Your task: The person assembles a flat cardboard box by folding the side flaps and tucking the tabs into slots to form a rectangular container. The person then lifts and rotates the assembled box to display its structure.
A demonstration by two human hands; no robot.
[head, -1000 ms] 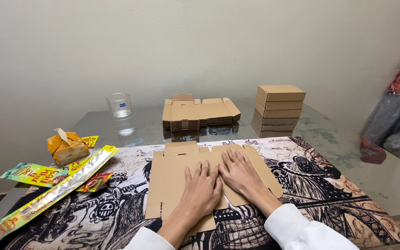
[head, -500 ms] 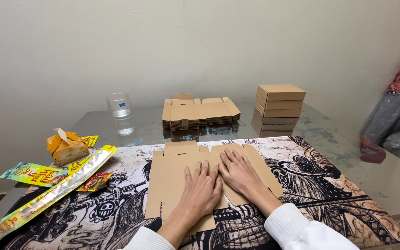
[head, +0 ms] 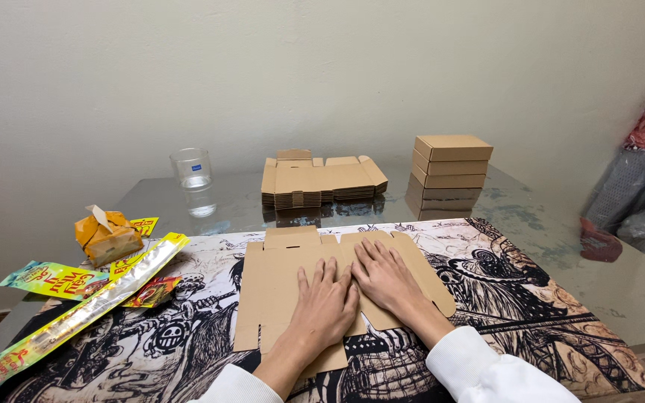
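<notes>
A flat unfolded brown cardboard box blank [head: 278,287] lies on a black-and-white illustrated mat [head: 539,298] in front of me. My left hand [head: 324,306] rests palm down on its middle, fingers spread. My right hand [head: 387,275] lies flat beside it on the blank's right half, fingers pointing away from me. Both hands press on the cardboard and grip nothing. White sleeves cover my forearms.
Behind the mat, on the glass table [head: 531,205], sit a stack of flat box blanks [head: 321,179], three stacked folded boxes [head: 451,160] and a clear drinking glass [head: 191,169]. Colourful snack wrappers [head: 76,295] and an orange packet [head: 106,235] lie at left. Fabric and bags [head: 643,186] stand at right.
</notes>
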